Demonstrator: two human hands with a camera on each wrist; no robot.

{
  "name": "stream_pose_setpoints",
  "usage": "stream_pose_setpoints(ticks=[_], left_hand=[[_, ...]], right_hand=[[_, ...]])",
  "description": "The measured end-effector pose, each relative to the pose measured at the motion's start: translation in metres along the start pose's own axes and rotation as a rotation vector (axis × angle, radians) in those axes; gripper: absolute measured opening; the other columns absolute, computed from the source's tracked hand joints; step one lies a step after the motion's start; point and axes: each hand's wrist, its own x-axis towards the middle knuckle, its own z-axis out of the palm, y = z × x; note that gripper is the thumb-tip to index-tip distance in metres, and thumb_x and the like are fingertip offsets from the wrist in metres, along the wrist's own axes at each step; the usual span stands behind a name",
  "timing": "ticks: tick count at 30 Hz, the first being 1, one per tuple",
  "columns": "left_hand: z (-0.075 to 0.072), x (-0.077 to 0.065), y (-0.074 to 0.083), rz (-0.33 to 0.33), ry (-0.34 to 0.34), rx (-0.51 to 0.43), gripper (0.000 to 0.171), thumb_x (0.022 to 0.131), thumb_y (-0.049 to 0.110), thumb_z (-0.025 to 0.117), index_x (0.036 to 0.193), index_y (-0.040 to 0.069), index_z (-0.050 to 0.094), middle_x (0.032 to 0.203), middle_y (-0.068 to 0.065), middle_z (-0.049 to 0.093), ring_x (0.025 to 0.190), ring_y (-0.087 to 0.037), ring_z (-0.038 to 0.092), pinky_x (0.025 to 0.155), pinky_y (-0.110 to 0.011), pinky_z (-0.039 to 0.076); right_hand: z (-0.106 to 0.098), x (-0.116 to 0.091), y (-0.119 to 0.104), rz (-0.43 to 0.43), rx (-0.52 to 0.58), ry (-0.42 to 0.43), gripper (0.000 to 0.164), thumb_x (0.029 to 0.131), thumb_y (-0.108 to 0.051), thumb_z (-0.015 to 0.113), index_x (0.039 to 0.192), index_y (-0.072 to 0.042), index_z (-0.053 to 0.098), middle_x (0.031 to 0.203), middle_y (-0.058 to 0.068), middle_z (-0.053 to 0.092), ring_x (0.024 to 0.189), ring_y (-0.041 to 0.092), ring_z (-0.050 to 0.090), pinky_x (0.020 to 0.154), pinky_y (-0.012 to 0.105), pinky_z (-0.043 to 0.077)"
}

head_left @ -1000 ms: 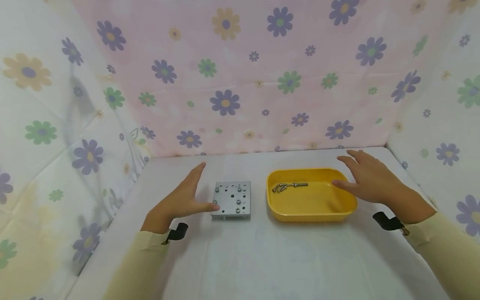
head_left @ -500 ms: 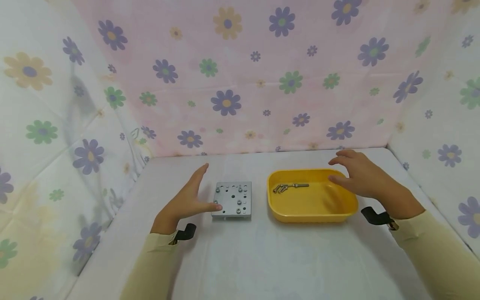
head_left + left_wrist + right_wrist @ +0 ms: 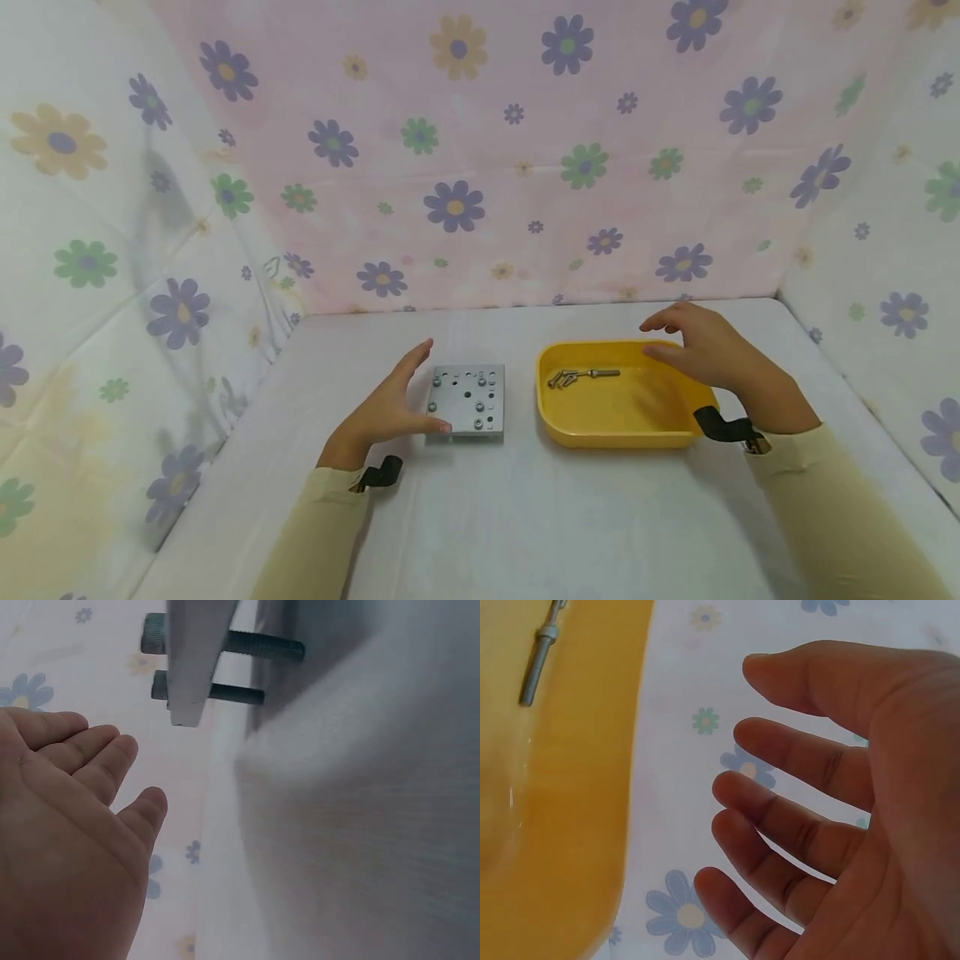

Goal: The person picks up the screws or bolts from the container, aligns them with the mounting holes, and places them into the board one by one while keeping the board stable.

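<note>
A square silver metal plate [image 3: 456, 412] with several holes and socket-head screws lies left of centre in the head view. Below it, the threaded shanks [image 3: 262, 645] of two screws stick out in the left wrist view. My left hand [image 3: 386, 408] is at the plate's left side, fingers spread, thumb overlapping its front left corner. Over the right end of a yellow tray [image 3: 600, 439] hovers my right hand [image 3: 712, 354], fingers loosely bent and holding nothing. Inside the tray, several small screws [image 3: 564, 379] lie beside a metal rod with a collar [image 3: 603, 372].
White cloth covers the table [image 3: 480, 517]. A flowered fabric backdrop [image 3: 495, 242] rises behind it, with more flowered fabric on both sides. The tray stands a short gap to the right of the plate.
My left hand has moved right and slightly down, closer around the plate. My right hand has moved left, farther over the tray. Plate and tray stay in place.
</note>
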Motion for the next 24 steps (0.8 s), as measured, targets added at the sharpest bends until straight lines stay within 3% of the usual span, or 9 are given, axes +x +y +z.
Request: stream_pose_setpoints(ticks=[5,11,19,24], left_hand=[[0.004,-0.001,-0.004,0.000,-0.028,-0.056,0.135,0.064,0.036,0.100,0.166,0.032,0.011,0.174,-0.004,0.018,0.159,-0.033,0.020,0.125,-0.062,0.022],[0.010,-0.001,-0.009,-0.061,-0.087,-0.102,0.134,0.065,0.034,0.099,0.166,0.036,0.011,0.174,-0.001,0.015,0.160,-0.034,0.017,0.127,-0.060,0.017],[0.014,0.001,-0.015,-0.090,-0.120,-0.100,0.145,0.058,0.037,0.102,0.168,0.023,0.007,0.175,0.002,0.012,0.162,-0.024,0.011,0.130,-0.053,0.012],[0.013,0.003,-0.023,-0.095,-0.098,-0.110,0.150,0.055,0.038,0.103,0.168,0.024,0.006,0.173,0.008,0.016,0.161,-0.019,0.015,0.130,-0.048,0.011]], right_hand=[[0.005,0.005,-0.001,0.008,0.071,-0.008,0.034,0.098,-0.027,0.072,0.128,-0.012,0.070,0.132,0.012,0.064,0.120,0.035,0.056,0.100,0.059,0.049],[0.013,0.010,-0.001,0.000,0.142,-0.017,0.033,0.099,-0.031,0.071,0.128,-0.015,0.070,0.134,0.009,0.065,0.120,0.034,0.059,0.101,0.058,0.049],[0.025,0.014,0.000,0.034,0.205,-0.046,0.037,0.098,-0.031,0.072,0.130,-0.012,0.070,0.134,0.011,0.064,0.120,0.034,0.059,0.104,0.058,0.049],[0.034,0.018,0.003,0.031,0.216,-0.058,0.039,0.098,-0.029,0.073,0.131,-0.010,0.069,0.134,0.011,0.064,0.120,0.036,0.059,0.102,0.057,0.051]])
